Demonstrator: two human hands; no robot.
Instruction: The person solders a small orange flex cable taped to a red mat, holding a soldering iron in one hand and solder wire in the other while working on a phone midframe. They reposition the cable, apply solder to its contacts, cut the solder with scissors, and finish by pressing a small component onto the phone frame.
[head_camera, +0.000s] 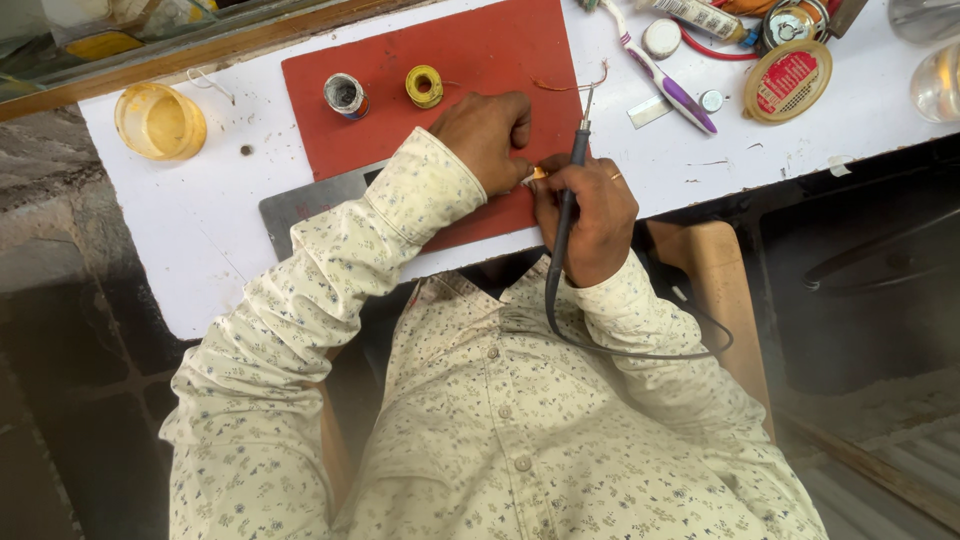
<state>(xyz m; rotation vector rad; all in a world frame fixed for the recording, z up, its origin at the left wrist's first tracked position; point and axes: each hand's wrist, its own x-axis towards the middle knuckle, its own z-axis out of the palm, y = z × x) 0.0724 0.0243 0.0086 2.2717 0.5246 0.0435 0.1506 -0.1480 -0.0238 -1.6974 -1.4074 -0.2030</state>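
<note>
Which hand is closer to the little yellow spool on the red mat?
Left. The left hand sits just below and right of the yellow spool; the right hand, holding the soldering iron, is farther down and right.

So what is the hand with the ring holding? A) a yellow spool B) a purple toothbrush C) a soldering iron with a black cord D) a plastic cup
C: the right hand, which wears the ring, grips the soldering iron, its black cord looping down across the shirt, while the purple toothbrush, yellow spool and plastic cup lie untouched on the white table.
</note>
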